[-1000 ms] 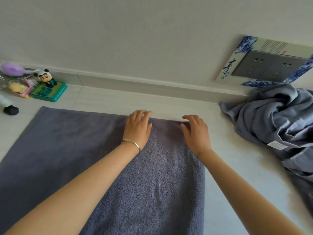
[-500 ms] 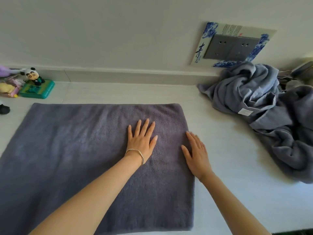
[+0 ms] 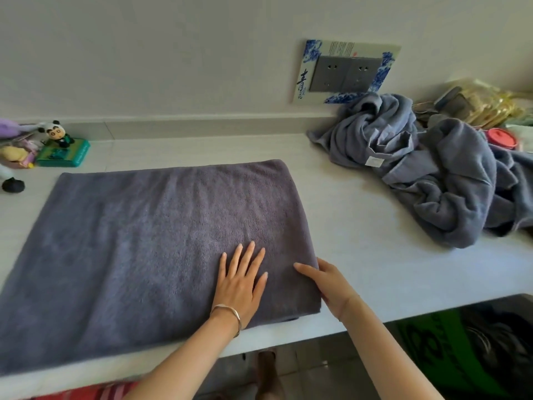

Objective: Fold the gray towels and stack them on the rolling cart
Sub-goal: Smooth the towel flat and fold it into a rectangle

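Gray towel (image 3: 161, 241) lies flat on the desk (image 3: 375, 269), centre-left of frame. Unfolded towels (image 3: 432, 174) are heaped at right. Judged soft, limp, light terry with little slip, best taken at corners or along the right edge. Left hand (image 3: 239, 284) lies flat on the towel, fingers spread, grip apart. Right hand (image 3: 326, 284) sits at the lower-right edge, thumb on top. Its fingers are hidden, so its grip cannot be told.

Single head cam, looking fwd & down at counter (image 3: 360, 255) from close, wall (image 3: 173, 53) behind.
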Demonstrator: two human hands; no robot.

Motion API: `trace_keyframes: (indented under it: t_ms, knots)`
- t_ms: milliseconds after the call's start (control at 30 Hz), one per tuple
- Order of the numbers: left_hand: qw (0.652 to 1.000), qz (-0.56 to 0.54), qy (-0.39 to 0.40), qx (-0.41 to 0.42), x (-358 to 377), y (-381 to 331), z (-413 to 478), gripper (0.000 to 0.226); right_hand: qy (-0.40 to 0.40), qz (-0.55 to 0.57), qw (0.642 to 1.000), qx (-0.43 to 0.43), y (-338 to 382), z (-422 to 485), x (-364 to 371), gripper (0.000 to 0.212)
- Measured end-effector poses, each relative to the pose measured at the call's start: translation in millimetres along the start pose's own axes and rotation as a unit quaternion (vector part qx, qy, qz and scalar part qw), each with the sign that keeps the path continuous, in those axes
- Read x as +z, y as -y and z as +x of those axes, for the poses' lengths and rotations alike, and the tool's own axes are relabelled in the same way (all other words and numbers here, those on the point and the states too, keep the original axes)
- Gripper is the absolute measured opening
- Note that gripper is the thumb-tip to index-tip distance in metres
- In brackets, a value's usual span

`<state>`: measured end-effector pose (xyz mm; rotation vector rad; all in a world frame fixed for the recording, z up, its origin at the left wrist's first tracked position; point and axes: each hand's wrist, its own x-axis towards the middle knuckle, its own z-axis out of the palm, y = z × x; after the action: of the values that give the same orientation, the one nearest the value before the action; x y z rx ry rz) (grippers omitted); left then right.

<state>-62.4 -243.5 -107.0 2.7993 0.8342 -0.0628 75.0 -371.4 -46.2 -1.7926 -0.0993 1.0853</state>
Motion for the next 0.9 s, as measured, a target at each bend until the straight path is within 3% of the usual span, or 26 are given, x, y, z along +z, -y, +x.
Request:
trace_keyframes:
  t_ms: [100, 233, 367, 433, 500, 567, 667, 767, 900]
  knots:
    - [1.000, -0.006, 0.008, -0.004, -2.6, -0.8, -0.2, 0.058, 0.021, 0.047, 0.998, 0.046, 4.2, -7.2, -3.7, 0.026]
    - [1.000, -0.014, 0.016, -0.004, -6.7, -2.1, -1.8, 0.060, 0.048, 0.009, 0.997, 0.053, 3.0, -14.9, -16.6, 0.018]
    - [0.999, -0.033, 0.008, -0.002, -8.1, -1.7, -0.2, 0.061, -0.125, -0.096, 0.987, -0.013, -12.6, -7.7, -30.3, 0.026]
    - [0.999, -0.035, -0.003, -0.001, -8.6, 1.2, 0.4, 0.060, -0.186, -0.162, 0.965, -0.086, -18.6, -4.2, -25.2, 0.041]
    - [0.999, -0.028, -0.011, -0.017, -9.8, 5.4, 0.8, 0.059, -0.202, -0.275, 0.917, -0.206, -22.7, 1.0, -9.4, 0.050]
    - [0.999, -0.025, -0.012, -0.039, -12.0, 11.5, 1.1, 0.061, -0.172, -0.393, 0.850, -0.305, -22.9, 6.9, 14.5, 0.053]
    - [0.998, -0.014, -0.006, -0.065, -12.9, 24.7, 1.4, 0.065, -0.094, -0.505, 0.786, -0.345, -26.1, 15.4, 43.6, 0.060]
    - [0.997, -0.005, -0.003, -0.072, -11.3, 36.1, 1.3, 0.077, -0.090, -0.551, 0.760, -0.334, -43.2, 27.3, 42.1, 0.061]
    - [0.996, -0.002, -0.013, -0.088, -12.4, 46.1, -1.1, 0.076, -0.145, -0.543, 0.769, -0.306, -50.7, 34.3, 22.0, 0.067]
